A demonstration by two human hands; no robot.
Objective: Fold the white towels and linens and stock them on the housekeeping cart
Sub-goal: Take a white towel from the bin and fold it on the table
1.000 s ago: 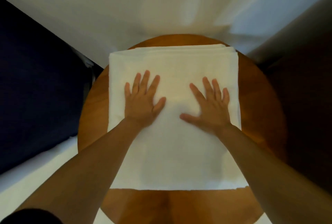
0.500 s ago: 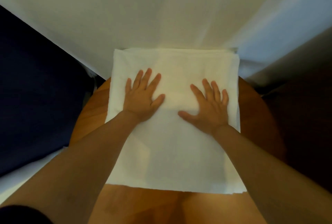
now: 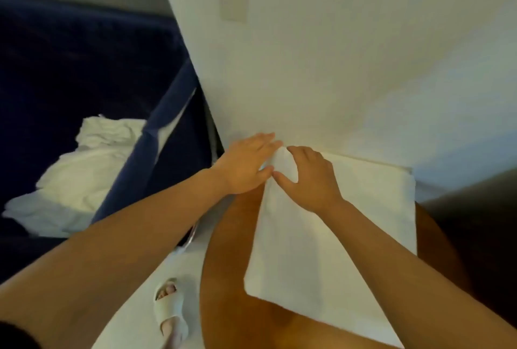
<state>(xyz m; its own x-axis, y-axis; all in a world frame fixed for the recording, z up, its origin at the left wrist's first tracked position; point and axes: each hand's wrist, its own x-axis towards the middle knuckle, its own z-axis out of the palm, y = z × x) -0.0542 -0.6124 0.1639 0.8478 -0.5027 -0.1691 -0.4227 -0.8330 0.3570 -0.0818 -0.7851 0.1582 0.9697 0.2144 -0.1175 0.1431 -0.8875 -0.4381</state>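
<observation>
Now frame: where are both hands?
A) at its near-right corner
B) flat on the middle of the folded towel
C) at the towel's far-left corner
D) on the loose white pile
C: the left hand and right hand meet at the far-left corner of the folded towel, next to the wall, with the cloth bunched up between them.

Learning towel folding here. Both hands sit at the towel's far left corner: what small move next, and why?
Probably carry that corner rightward to fold the towel in half: the right hand pinches its raised edge, the left hand sits beside it.
</observation>
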